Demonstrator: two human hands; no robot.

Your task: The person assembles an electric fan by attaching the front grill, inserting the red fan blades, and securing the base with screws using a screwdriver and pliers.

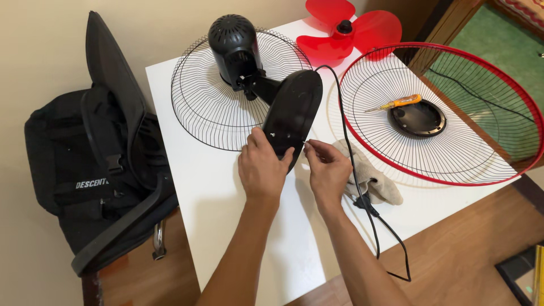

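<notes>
Your left hand (262, 170) grips the black fan base (292, 113) — fingers wrapped on its lower end. Your right hand (327, 170) pinches something tiny at its edge — beside it, a cloth (377, 184).

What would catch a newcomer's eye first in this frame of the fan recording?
Most striking is the bright red plastic fan blade at the table's far edge, beside the red-rimmed round wire grille lying flat at right with an orange-handled screwdriver on it. At centre, the left hand rests on the black oval fan base, tipped on its side, while the right hand pinches something small at its edge.
</notes>
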